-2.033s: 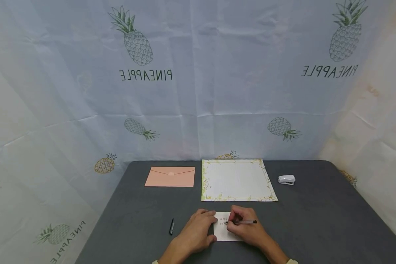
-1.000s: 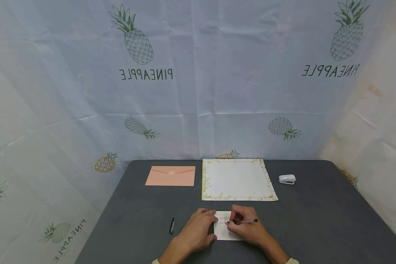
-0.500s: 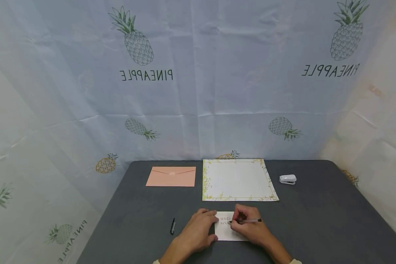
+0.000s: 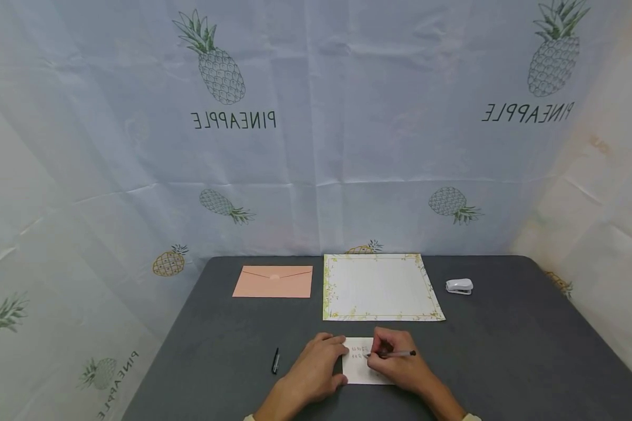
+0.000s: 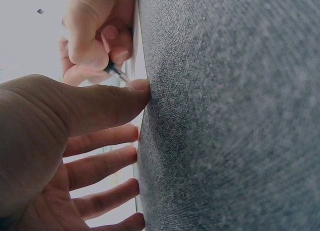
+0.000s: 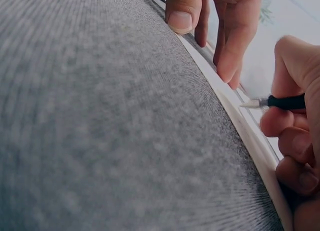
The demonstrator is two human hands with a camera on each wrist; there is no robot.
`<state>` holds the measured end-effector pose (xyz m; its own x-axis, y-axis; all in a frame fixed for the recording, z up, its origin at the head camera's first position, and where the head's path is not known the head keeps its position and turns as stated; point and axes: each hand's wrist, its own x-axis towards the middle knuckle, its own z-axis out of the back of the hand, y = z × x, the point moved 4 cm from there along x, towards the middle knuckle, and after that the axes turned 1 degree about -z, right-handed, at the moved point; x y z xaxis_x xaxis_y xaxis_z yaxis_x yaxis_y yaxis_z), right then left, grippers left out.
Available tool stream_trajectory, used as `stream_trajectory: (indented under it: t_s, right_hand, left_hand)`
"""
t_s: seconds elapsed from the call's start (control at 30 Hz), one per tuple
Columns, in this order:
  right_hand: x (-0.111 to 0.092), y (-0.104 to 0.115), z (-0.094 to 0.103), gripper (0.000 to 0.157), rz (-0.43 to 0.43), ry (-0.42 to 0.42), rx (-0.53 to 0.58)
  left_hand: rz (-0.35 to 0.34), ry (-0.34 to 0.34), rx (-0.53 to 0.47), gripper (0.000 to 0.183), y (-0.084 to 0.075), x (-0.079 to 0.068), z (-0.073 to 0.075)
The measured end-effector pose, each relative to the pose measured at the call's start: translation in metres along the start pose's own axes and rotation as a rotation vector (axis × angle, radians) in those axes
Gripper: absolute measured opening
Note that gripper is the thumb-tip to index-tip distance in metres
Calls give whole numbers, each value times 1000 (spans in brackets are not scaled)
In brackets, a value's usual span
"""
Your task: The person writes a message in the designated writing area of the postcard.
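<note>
A small white sheet of paper (image 4: 355,371) lies near the front of the dark table, with short rows of handwriting across its upper part. My right hand (image 4: 400,359) pinches a pen (image 4: 400,354) between thumb and fingers. In the right wrist view the pen's tip (image 6: 250,104) points down at the paper. My left hand (image 4: 316,365) rests at the paper's left edge, thumb and fingertips pressing its margin, as the left wrist view shows with the thumb (image 5: 120,98). A black pen cap (image 4: 275,361) lies on the table left of my left hand.
Behind the hands lies a large sheet with a floral border (image 4: 383,286). A closed pink envelope (image 4: 274,282) is to its left, a white stapler (image 4: 459,286) to its right. A pineapple-print cloth (image 4: 316,146) hangs at the table's back edge.
My right hand and the pen have shifted slightly right along the paper. A few more marks show in the second row of writing. My left hand has stayed at the paper's edge.
</note>
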<state>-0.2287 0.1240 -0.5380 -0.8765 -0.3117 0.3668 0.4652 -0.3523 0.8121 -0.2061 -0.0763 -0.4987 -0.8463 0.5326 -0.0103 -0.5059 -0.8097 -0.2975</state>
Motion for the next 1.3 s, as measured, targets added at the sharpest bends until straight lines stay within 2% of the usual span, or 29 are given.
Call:
stream_trajectory:
  t_s: [0.3,0.47,0.57,0.67,1.0,1.3]
  right_hand:
    - [0,0,0,39,-3,4,4]
    - [-1,-1,3,39,-12,-69,47]
    - [-2,0,4,39,-6,-118,37]
    - [-2,0,5,39,3,-133,27]
    - [0,-4,9,39,-26,-22,18]
    - [0,-6,6,38,-16,0,-7]
  left_hand:
    - [-6,-8,0,47,-1,-1,0]
    - [-1,2,5,47,0,0,1]
    - [-2,5,8,48,0,0,0]
    - [-4,6,9,48,-1,0,0]
    - [23,32,-18,49,0,1,0]
    - [19,23,-7,49,0,1,0]
